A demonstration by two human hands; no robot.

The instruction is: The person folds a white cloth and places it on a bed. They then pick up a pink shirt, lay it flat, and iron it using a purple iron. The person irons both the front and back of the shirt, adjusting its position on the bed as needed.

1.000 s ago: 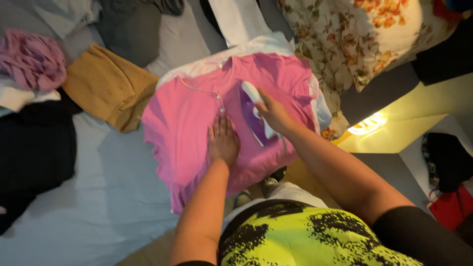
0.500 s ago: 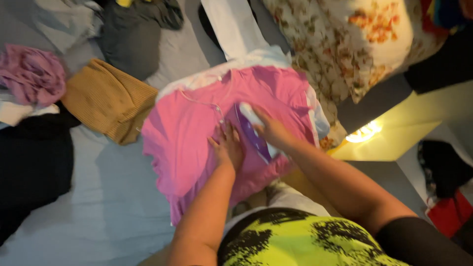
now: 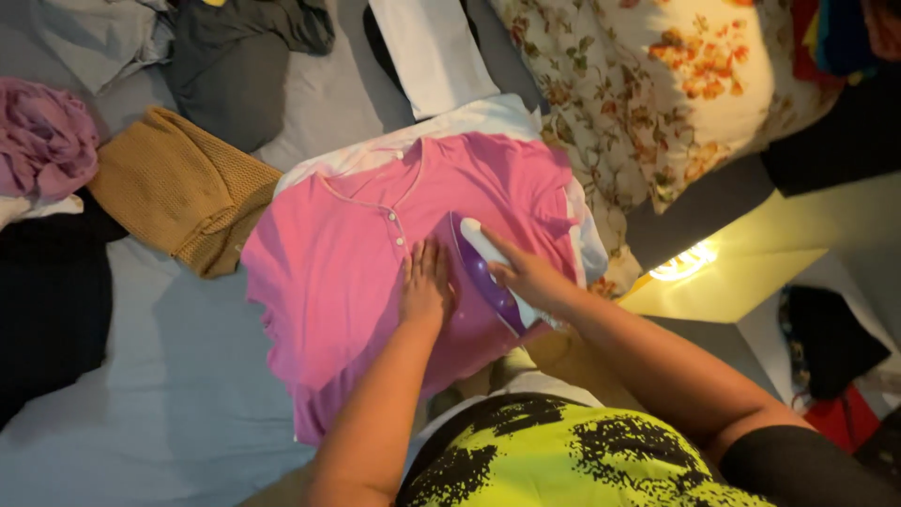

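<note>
Left hand (image 3: 427, 286) flat on pink shirt (image 3: 347, 282), right hand (image 3: 530, 277) gripping purple iron (image 3: 483, 272)

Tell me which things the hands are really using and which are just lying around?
In use:
- pink shirt, pressed flat by the left hand
- purple and white iron, held by the right hand

Lying about:
- mustard knitted garment
- mauve cloth
- dark grey garment
- flowered pillow

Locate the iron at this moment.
In the head view the purple and white iron sits just right of centre on the pink shirt, gripped by the right hand, with the left hand pressed flat on the shirt beside it.
</note>
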